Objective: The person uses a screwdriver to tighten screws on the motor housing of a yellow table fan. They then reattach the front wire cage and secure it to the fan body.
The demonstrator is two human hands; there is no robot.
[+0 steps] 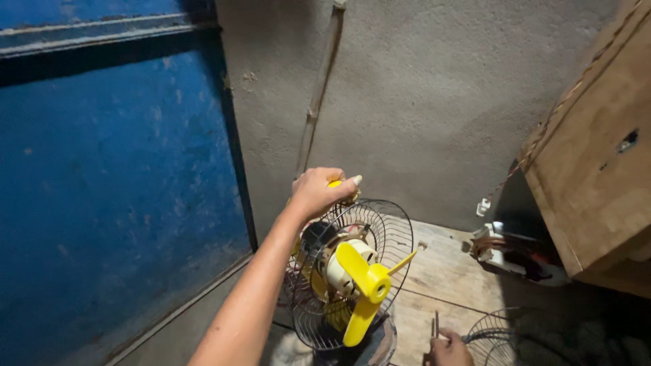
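We see a small table fan with bright yellow plastic blades [363,288] and a dark wire rear guard [380,237] standing low in the middle of the view, on a worn wooden plank floor [441,271], close to the grey plastered wall [420,102]. Its front is uncovered, so the yellow blades and the pale hub stand bare before the wire guard. Our left hand [319,193] is closed over the top of the fan, fingers curled around a yellow part at the upper edge of the guard. Our right hand [447,349] sits at the bottom edge of the view, well apart from the left, pinching a thin dark tool [435,325] that points upward; we cannot tell what kind of tool it is. Just beside that hand lies a second round wire guard [491,339], flat on the floor. Farther right, a white and dark bundle of parts [515,251] rests against a brown wooden box [597,156]. A blue painted metal door [115,203] fills the left side.
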